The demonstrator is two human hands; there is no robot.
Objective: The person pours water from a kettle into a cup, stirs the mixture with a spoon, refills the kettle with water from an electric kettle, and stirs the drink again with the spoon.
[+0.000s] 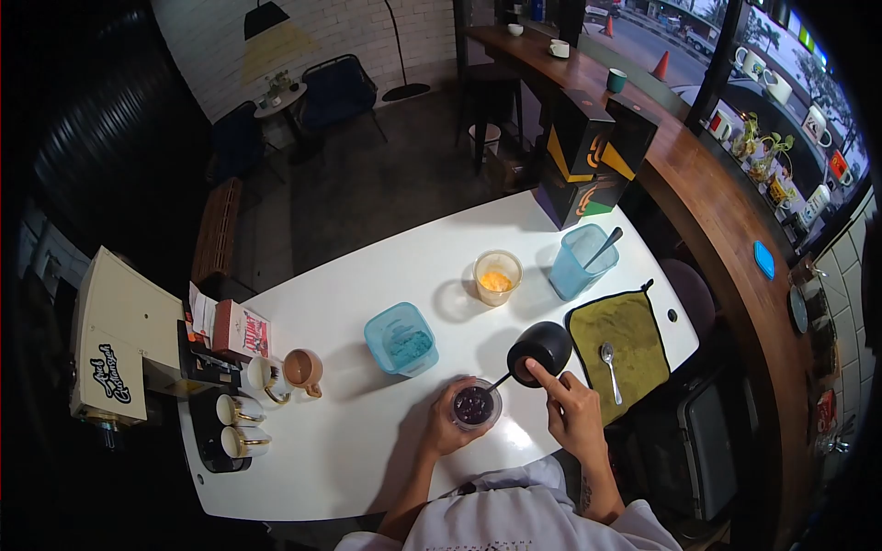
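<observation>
My left hand (447, 424) is wrapped round a clear cup (473, 405) with dark purple contents, near the table's front edge. Just right of it, my right hand (574, 409) grips a black kettle (542, 349), the index finger laid on its top. A thin dark spout runs from the kettle to the cup's rim. Beyond them stand a blue container (401, 340) with blue stuff inside, a clear cup (497, 277) with yellow-orange contents, and a light blue container (583, 263) with a spoon handle leaning out. A metal spoon (611, 372) lies on a green cloth (634, 340).
White mugs (241, 410) stand on a black tray at the left, beside a brown cup (302, 369), a small box (241, 329) and a cream machine (129, 340). Black boxes (581, 138) rise behind the white table (331, 459). A wooden counter (684, 174) curves along the right.
</observation>
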